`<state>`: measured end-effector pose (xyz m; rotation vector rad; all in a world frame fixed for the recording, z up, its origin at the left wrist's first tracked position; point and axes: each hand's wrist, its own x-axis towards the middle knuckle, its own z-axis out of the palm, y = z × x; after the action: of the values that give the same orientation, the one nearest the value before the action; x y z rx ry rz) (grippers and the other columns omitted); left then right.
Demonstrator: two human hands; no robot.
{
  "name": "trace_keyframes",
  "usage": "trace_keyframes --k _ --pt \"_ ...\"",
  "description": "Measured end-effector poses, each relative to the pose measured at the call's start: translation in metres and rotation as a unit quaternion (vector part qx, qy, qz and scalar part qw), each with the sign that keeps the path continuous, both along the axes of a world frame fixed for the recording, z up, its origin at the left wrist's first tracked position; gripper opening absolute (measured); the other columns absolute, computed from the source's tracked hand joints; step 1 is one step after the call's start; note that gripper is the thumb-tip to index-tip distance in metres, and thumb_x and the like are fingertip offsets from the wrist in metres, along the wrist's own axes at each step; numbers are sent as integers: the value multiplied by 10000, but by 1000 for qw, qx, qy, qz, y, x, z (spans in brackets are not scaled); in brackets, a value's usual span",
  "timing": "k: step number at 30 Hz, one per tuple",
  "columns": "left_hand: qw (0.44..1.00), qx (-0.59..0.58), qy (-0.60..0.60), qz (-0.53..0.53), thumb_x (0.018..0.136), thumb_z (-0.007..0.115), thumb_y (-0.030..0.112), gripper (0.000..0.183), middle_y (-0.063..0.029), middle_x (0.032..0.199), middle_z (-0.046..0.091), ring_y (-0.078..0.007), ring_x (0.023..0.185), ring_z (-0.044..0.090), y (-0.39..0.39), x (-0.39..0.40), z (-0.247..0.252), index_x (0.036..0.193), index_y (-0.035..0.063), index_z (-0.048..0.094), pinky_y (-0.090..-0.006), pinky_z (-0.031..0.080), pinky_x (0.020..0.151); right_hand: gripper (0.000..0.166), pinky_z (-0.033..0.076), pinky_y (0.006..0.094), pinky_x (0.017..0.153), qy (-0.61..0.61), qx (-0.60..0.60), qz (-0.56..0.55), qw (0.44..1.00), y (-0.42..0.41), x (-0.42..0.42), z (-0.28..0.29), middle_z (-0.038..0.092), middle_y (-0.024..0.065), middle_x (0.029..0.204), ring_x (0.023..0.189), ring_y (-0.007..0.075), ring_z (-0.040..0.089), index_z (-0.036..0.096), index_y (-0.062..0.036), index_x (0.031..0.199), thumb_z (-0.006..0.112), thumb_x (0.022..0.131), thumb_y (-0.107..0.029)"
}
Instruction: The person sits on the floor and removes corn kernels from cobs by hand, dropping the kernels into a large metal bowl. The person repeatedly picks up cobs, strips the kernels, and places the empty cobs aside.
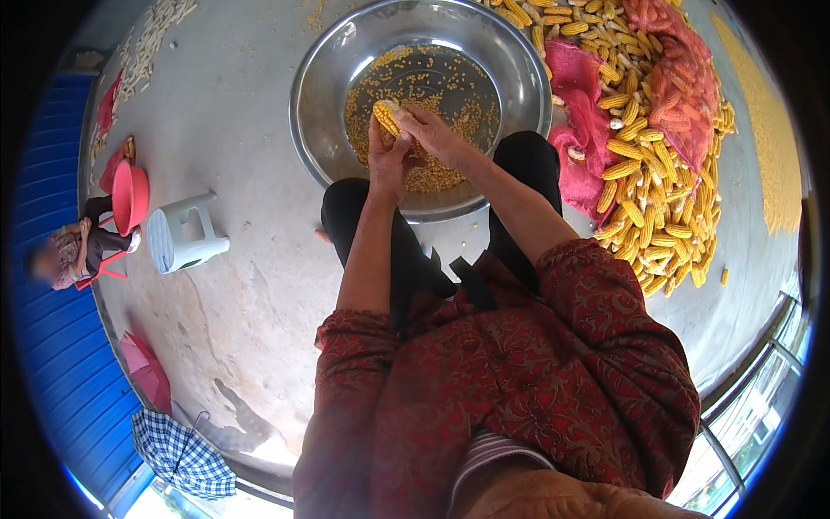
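Note:
Over a wide stainless steel basin (318, 123), both my hands are at one yellow corn cob (386, 117). My left hand (389, 159) holds the cob from below, its fingers wrapped about the lower part. My right hand (431, 133) grips the cob's near right side with thumb and fingers. Loose corn kernels (438, 178) lie in the basin, thickest on the side near my knees. Part of the cob is hidden by my fingers.
To the right lie a heap of corn cobs (648, 214), pink mesh sacks (577, 123) and spread kernels (765, 130). At left are a pale plastic stool (185, 233), a red basin (131, 198), a seated person (78, 250) and a checked umbrella (181, 454).

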<state>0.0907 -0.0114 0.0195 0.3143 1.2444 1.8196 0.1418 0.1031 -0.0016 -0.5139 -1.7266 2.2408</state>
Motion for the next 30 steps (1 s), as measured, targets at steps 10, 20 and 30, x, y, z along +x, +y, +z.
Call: trace_keyframes --k 10,20,30 --pt "915 -287 275 68 922 460 518 519 -136 865 630 -195 771 625 -3 -32 1 1086 46 598 -314 489 602 439 470 422 683 -78 180 -88 977 -5 1 19 600 249 804 770 376 622 541 23 959 442 954 -405" --pt "866 -302 388 87 860 526 476 511 -219 783 635 -355 746 614 11 -47 0 926 -23 612 -410 459 731 345 468 454 664 -40 312 -108 943 -22 -6 -16 608 255 811 761 409 613 572 5 947 409 948 -299" --pt "907 -235 332 107 852 553 308 312 -148 713 604 -273 604 583 12 -46 -4 874 -1 591 -374 452 560 314 452 306 444 -112 -156 -55 980 -10 2 13 567 104 651 596 193 622 594 -15 890 474 935 -301"
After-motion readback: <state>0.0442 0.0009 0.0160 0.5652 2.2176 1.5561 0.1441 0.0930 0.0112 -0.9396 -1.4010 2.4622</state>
